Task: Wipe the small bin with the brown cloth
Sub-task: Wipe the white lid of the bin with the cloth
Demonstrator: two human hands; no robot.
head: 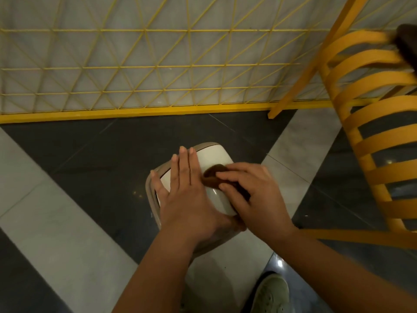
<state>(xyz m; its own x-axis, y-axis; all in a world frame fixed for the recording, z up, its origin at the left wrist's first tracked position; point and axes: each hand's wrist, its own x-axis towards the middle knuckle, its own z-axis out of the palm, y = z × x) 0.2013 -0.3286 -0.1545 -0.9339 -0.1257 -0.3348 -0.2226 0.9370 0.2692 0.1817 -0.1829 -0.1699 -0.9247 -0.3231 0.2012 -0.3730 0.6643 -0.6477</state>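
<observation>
Your left hand lies flat on the lid of the small bin, fingers straight and holding nothing, thumb at the left rim. Press down with it so the bin, standing on the dark floor tile below you, stays steady under the strokes. To its right, the brown cloth is bunched on the lid under your right hand, whose curled fingers grip it. Sweep it across the whole lid, then down the sides. The lid is shut; what the bin holds is hidden.
</observation>
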